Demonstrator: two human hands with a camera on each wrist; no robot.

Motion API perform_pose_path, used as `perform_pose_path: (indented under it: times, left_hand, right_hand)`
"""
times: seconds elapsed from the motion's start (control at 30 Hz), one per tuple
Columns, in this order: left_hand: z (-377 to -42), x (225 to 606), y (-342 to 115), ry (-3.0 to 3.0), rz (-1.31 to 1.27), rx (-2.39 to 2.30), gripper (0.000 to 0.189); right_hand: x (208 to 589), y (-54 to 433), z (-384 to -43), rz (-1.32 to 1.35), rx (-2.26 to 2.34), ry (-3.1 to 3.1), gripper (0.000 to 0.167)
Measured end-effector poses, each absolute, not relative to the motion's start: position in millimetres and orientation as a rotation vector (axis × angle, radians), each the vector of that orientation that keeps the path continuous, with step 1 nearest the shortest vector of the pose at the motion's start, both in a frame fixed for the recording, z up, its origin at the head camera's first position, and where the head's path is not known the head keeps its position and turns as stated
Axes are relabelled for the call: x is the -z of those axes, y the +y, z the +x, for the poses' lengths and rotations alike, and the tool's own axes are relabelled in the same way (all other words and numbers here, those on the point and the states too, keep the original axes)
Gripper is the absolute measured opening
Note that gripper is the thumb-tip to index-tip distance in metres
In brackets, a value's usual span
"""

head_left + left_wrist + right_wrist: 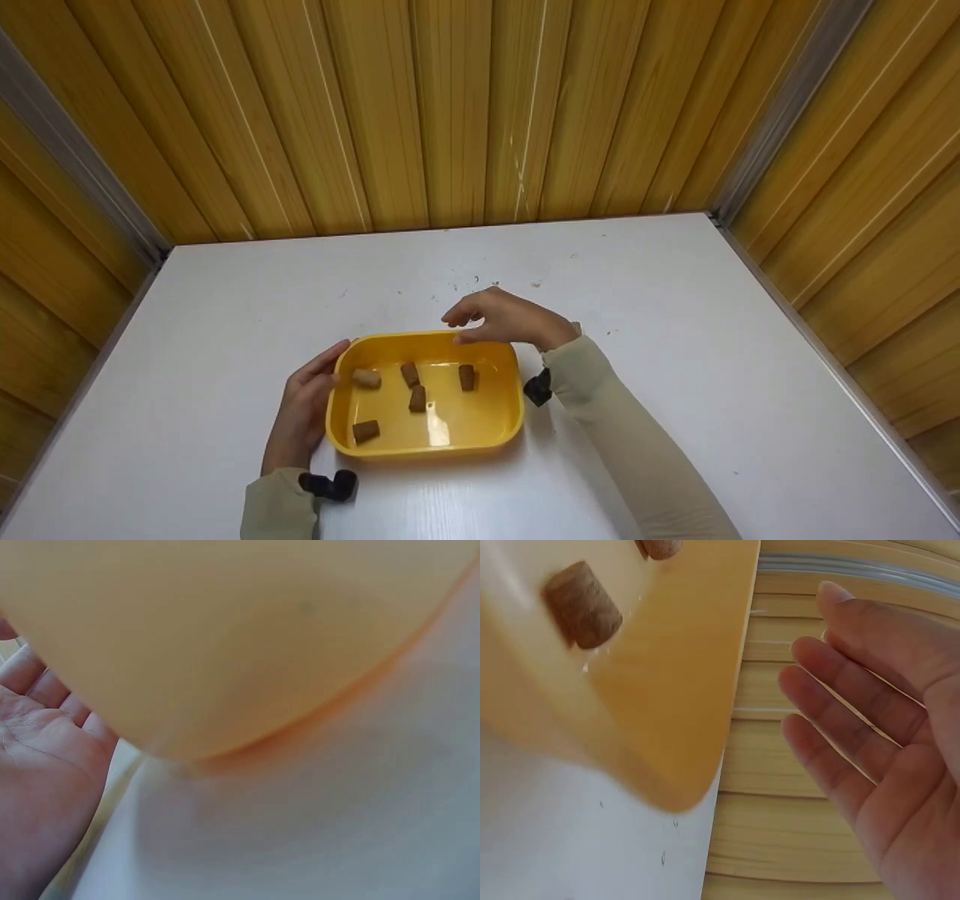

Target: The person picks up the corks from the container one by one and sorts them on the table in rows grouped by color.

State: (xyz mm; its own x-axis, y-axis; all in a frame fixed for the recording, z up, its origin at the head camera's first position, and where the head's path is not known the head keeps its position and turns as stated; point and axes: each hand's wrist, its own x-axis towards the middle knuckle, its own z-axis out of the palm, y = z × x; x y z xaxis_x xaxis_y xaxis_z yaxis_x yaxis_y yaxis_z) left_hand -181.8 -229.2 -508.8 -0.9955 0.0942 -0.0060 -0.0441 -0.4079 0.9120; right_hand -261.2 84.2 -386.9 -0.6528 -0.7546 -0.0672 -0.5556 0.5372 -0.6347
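Note:
A yellow plastic tray with rounded corners is in front of the person, with several cork stoppers inside. One cork at the left is paler than the brown cork nearest the front. My left hand rests against the tray's left side, its fingers extended along the outer wall. In the left wrist view its palm faces the tray, and part of the thumb and fingers is hidden. Over the far right rim hovers my right hand, fingers loosely bent and nothing between them. The right wrist view shows a cork inside the tray.
The tray is over a white table with small dark specks toward its far side. Yellow wood-look panels rise behind and at both sides. Each wrist carries a small black camera.

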Motion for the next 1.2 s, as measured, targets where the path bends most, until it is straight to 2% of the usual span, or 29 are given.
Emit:
perform_pose_path:
  times: [0.53,1.2]
  left_hand:
    - [-182,509,-229,1.673,0.089,-2.569,0.054]
    - [-182,509,-229,1.662,0.100,-2.571,0.054]
  right_hand:
    - [404,33,-258,-1.127,0.843,2.360,0.041]
    - [430,-15,-250,-1.027,0.746,2.297,0.039]
